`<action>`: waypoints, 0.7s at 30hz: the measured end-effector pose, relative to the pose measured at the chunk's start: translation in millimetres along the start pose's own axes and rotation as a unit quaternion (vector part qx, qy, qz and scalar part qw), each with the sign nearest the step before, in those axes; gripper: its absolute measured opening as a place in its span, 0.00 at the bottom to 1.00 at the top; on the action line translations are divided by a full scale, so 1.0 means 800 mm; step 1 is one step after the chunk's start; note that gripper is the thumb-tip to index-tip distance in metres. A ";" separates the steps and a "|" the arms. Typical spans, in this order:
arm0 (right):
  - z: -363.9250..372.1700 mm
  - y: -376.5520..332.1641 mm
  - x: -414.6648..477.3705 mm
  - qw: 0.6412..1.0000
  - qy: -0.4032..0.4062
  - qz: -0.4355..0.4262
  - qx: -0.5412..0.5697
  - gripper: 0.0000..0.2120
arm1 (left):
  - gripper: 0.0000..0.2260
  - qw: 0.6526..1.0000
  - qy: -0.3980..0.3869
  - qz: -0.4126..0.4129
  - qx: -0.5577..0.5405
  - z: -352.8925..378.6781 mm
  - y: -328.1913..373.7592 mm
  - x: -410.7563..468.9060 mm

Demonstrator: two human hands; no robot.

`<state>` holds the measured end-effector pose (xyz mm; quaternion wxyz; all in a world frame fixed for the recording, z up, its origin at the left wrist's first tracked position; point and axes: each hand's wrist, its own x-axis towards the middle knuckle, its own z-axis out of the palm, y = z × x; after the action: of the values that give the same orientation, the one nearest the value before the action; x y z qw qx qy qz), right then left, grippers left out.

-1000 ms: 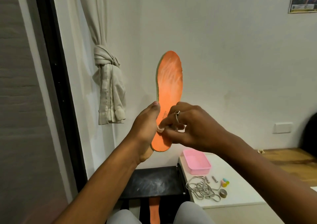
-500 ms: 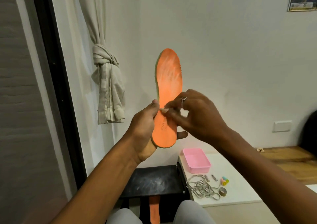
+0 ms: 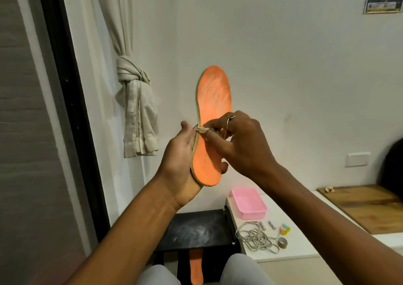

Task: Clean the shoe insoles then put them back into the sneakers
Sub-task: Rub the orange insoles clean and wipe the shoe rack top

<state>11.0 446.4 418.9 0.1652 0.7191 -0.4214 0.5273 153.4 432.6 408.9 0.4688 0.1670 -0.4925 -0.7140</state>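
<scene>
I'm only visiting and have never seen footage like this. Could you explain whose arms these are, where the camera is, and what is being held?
There is no machine here. The arms belong to a person, and the single camera sits on their head, looking forward and down.

The left hand holds an orange insole upright by its heel end. The right hand pinches a small pale scrap, too small to identify, against the insole's left edge.

A second orange insole shows low in the picture, near the person's knees.

On the white table lie a pink tray, a tangle of grey laces and a few small bits.
</scene>
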 end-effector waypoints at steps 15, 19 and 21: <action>-0.015 -0.001 -0.001 0.988 -0.103 -0.091 -0.076 0.08 | 0.20 0.997 0.079 -0.014 0.009 0.000 0.011 -0.004; -0.027 -0.018 -0.013 0.971 -0.219 -0.094 0.006 0.08 | 0.20 0.991 0.122 -0.019 0.049 -0.006 0.010 0.001; -0.030 -0.015 -0.010 0.971 -0.213 -0.109 -0.019 0.08 | 0.18 0.990 0.128 -0.008 0.062 -0.005 0.010 0.001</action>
<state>5.0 472.9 423.6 0.1417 0.8533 -0.3761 0.3323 159.9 429.5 413.8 0.5108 0.2900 -0.4706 -0.6585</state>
